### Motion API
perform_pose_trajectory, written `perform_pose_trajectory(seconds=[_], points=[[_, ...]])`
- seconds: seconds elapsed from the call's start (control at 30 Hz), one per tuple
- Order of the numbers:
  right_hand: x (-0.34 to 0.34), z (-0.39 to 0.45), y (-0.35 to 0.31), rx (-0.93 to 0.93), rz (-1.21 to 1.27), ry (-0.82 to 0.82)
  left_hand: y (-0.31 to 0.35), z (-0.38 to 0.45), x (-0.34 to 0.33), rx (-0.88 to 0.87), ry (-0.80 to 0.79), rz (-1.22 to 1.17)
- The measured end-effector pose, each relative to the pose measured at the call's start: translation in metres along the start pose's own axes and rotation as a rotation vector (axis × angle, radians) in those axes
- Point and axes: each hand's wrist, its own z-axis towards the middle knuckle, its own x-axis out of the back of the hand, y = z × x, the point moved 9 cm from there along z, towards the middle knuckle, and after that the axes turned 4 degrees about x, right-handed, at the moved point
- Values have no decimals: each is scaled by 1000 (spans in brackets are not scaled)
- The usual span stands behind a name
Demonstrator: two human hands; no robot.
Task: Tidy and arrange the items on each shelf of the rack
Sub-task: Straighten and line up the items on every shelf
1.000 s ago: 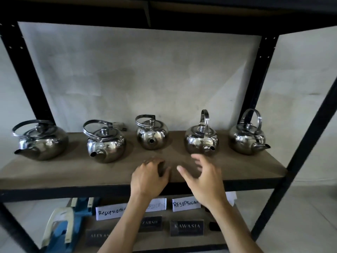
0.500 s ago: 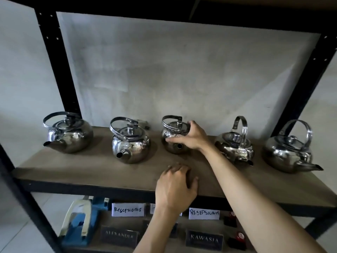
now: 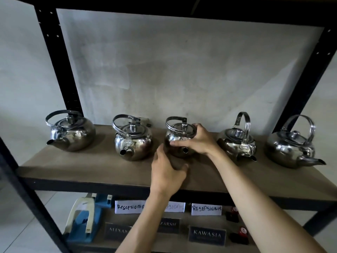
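Several shiny steel kettles stand in a row on the brown shelf board (image 3: 87, 167) of a black metal rack (image 3: 60, 70). My right hand (image 3: 197, 141) grips the middle kettle (image 3: 177, 131) from its right side, fingers across the front above the spout and thumb by the lid. My left hand (image 3: 166, 170) rests on the board just in front and left of that kettle, fingertips near its base. The left kettle (image 3: 71, 134), second kettle (image 3: 134, 141), fourth kettle (image 3: 237, 141) and right kettle (image 3: 291, 145) stand untouched.
The lower shelf holds white paper labels (image 3: 206, 209), dark name plates (image 3: 207, 235), small red and black stamps (image 3: 238, 233) and a blue and white device (image 3: 83, 218). A grey wall stands behind the rack, and a black post (image 3: 306, 84) rises at the back right.
My right hand has settled lower round the middle kettle's body. My left hand has slid forward from the shelf's front edge to the kettle's base. The view has moved closer.
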Motion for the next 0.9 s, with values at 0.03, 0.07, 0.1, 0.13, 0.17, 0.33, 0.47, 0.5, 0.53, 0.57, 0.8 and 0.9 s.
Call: perform_pose_trajectory(seconds=[0.03, 0.07, 0.1, 0.13, 0.17, 0.33, 0.47, 0.5, 0.53, 0.57, 0.8, 0.9], points=[[-1, 0, 4, 5, 3, -3, -1, 4, -1, 3, -30, 11], [1, -2, 4, 9, 10, 6, -1, 10, -3, 4, -62, 31], [3, -7, 2, 10, 15, 14, 0, 15, -6, 5, -96, 53], [5, -10, 0, 9, 19, 20, 0, 21, -9, 4, -132, 56], [5, -12, -2, 13, 23, 19, 2, 27, -12, -3, -157, 35], [3, -9, 3, -1, 35, -22, 6, 46, -15, -48, -133, -39], [8, -3, -8, 17, 9, -76, 5, 49, -16, -85, -105, -12], [10, -1, -15, 27, -16, -101, 3, 50, -17, -83, -105, -5], [13, 3, -22, 48, -50, -129, 1, 51, -18, -77, -106, -1], [14, 7, -31, 77, -88, -160, -1, 51, -19, -72, -106, 5], [2, 31, -84, 182, -354, -443, -7, 53, -22, -66, -93, 32], [0, 36, -90, 251, -371, -452, -6, 54, -22, -73, -93, 33]])
